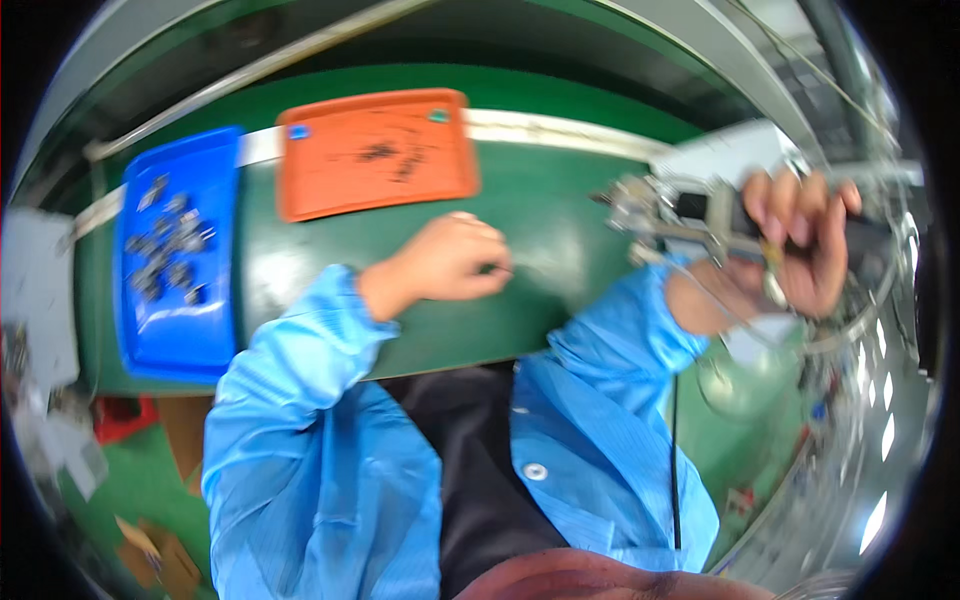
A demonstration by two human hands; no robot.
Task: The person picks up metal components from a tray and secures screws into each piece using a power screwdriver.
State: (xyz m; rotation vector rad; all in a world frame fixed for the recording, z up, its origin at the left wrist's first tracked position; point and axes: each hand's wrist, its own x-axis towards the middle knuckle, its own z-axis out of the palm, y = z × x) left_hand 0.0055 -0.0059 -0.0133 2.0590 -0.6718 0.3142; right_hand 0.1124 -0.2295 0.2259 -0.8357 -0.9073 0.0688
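Over the green worktop (440,335), below the orange tray, my left hand (450,258) is closed. A small dark spot shows between its fingers and I cannot tell whether it is a part or a gap. Off to the right, my right hand (800,240) has its fingers curled round a dark-bodied metal device (715,220), near its back end. The device has a narrow tip pointing left, a metal bar along it and a thin tube. Its lower parts and the exact grip are blurred.
A blue tray (175,345) with several small metallic parts stands at the left. The orange tray (330,190) farther back has a scatter of small dark pieces and a blue and a green bit in its corners. A cardboard box (165,560) lies at the lower left.
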